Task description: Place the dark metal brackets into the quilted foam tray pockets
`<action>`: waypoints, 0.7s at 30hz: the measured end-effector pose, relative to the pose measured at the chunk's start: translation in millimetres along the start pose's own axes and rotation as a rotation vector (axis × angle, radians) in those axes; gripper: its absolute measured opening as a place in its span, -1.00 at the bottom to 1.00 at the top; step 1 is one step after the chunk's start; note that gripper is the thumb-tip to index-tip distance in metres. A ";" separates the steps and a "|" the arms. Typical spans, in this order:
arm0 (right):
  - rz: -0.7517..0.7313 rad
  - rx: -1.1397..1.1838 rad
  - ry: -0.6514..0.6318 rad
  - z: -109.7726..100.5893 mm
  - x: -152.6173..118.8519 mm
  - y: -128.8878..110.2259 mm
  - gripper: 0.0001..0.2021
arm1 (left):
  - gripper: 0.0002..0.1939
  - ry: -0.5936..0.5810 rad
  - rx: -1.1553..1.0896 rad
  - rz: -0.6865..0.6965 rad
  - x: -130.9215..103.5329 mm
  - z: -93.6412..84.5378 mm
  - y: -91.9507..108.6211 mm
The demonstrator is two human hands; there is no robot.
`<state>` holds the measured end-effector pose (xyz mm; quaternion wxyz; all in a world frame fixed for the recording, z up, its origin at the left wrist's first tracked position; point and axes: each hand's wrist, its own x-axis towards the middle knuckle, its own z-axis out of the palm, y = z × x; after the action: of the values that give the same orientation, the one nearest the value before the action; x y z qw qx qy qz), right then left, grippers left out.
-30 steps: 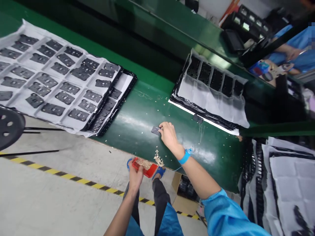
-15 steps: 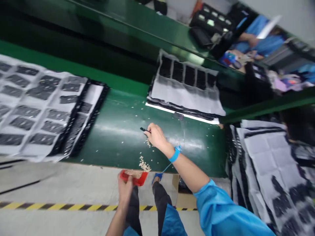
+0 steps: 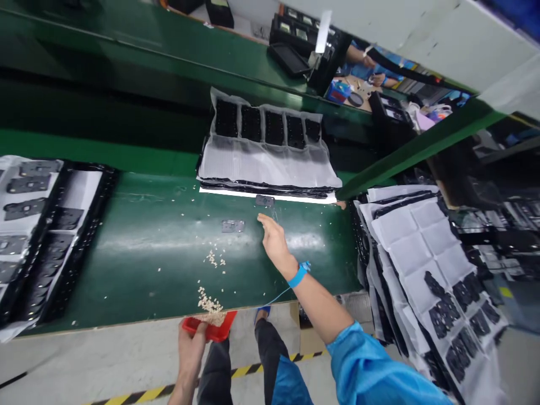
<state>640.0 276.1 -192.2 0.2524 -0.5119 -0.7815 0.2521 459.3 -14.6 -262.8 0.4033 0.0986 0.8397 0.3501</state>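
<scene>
From the head camera I see my right hand stretched out over the green bench, fingers loosely spread and holding nothing. A blue wrist strap sits on that wrist, with a thin cord running from it toward the near edge of the bench. Just beyond my fingertips, close to the far edge of the open bench surface, lies a small grey plate, apart from the hand. A second grey plate lies flat on the bench to the left of my hand, also untouched.

My left hand is below the near edge of the bench, closed around a small red tray that it holds up against that edge. A heap of pale granules sits right at the edge above the tray, and more granules are scattered in a trail across the bench toward the second plate.

Against the far edge of the bench rests a stack of black trays under white sheets, with a row of dark parts showing along its back. At the left end of the bench more black trays hold grey plates on white sheets. Off the right end, sheets with dark parts are piled at a slant. In the far background, another person's blue sleeve shows at a separate station.
</scene>
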 end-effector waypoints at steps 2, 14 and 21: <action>0.011 -0.010 0.035 -1.5 -0.4 13.5 -0.78 | -0.73 -0.036 0.006 0.002 0.3 4.2 -3.0; 0.220 -0.349 0.174 -135.1 -26.2 150.8 -0.40 | -0.74 -0.003 -0.082 -0.049 -11.2 23.2 -0.3; 0.025 -0.335 -0.055 -41.1 -99.6 70.0 -0.21 | -0.65 0.058 -0.213 -0.001 6.0 14.0 -20.1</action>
<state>748.6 213.8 -220.8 0.1390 -0.5494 -0.8127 0.1352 468.2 -19.6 -285.9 0.3874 0.0444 0.8089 0.4399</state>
